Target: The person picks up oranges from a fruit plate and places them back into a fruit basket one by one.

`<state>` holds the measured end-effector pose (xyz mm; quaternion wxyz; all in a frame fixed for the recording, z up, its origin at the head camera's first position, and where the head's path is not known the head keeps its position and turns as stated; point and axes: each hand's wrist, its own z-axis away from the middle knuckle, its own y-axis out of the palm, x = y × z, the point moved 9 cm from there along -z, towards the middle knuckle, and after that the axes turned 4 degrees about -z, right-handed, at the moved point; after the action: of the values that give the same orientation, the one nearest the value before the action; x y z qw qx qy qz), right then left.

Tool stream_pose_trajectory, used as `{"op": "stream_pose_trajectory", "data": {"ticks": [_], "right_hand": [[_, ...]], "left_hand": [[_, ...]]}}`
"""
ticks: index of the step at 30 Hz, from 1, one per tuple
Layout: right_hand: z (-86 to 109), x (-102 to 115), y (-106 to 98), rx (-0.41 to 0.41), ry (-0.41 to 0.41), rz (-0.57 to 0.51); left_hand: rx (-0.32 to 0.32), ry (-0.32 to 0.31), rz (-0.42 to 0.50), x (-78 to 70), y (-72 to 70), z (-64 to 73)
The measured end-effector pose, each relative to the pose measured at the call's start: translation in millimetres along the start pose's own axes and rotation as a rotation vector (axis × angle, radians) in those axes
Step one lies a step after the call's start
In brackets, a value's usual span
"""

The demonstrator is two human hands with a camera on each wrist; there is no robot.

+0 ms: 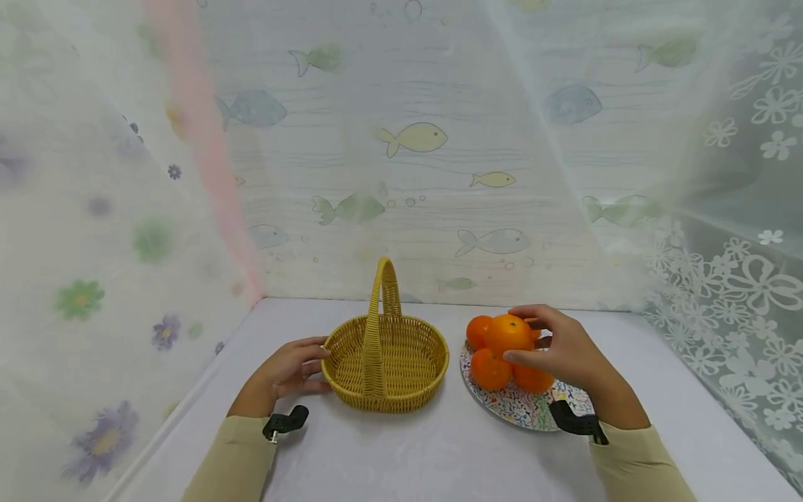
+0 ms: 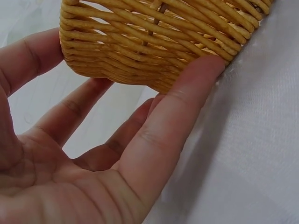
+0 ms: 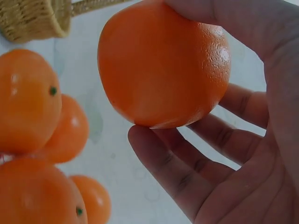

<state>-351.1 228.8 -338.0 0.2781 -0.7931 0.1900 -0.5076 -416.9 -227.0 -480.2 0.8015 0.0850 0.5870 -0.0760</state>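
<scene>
Sitting in right hand [image 1: 567, 345], between thumb and fingers: 1 orange [image 1: 509, 336].

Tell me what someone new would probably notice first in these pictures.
Likely the bright orange fruits on a patterned plate at the head view's right, with one held fruit standing out in the right grip. Next, perhaps the yellow woven basket near the middle, with its tall arched handle, touched on its left side by the left grip.

sleeves [image 1: 233, 457]: beige | wrist devices [image 1: 286, 422]: black, curved | left fitting [image 1: 274, 437]: small, silvery
</scene>
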Motion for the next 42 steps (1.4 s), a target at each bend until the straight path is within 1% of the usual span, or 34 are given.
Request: {"op": "stream_pose_trajectory", "data": {"ticks": [7, 9, 18, 22, 29, 34, 36, 42], "right_hand": [[-12.6, 15.4, 15.8, 0.025, -0.01, -0.102], [-15.0, 18.9, 21.0, 0.033, -0.014, -0.122], [-28.8, 36.5, 44.1, 0.038, -0.017, -0.158], [-34.6, 43.2, 55.1, 0.055, -0.005, -0.199], [-37.8, 44.0, 75.1, 0.1, 0.044, -0.259], [-39.1, 43.6, 88.5, 0.107, 0.028, -0.258], [-40.7, 43.9, 95.4, 0.106, 0.015, -0.242], [-40.0, 42.9, 121.3, 0.135, 0.031, -0.224]], "left_hand": [[0.02, 0.013, 0.017, -1.8, 1.8, 1.6], [0.018, 0.008, 0.021, -0.9, 2.2, 2.0], [0.017, 0.004, 0.023, 0.6, -0.2, 0.0], [0.018, 0.007, 0.028, 0.9, -0.4, -0.2], [0.035, 0.016, 0.025, 0.3, 0.3, 0.6], [0.054, 0.027, 0.014, -0.5, 1.9, 2.5], [0.052, 0.026, 0.01, -0.6, 1.3, 2.4], [0.044, 0.019, 0.017, 4.4, 0.1, -1.1]]}}
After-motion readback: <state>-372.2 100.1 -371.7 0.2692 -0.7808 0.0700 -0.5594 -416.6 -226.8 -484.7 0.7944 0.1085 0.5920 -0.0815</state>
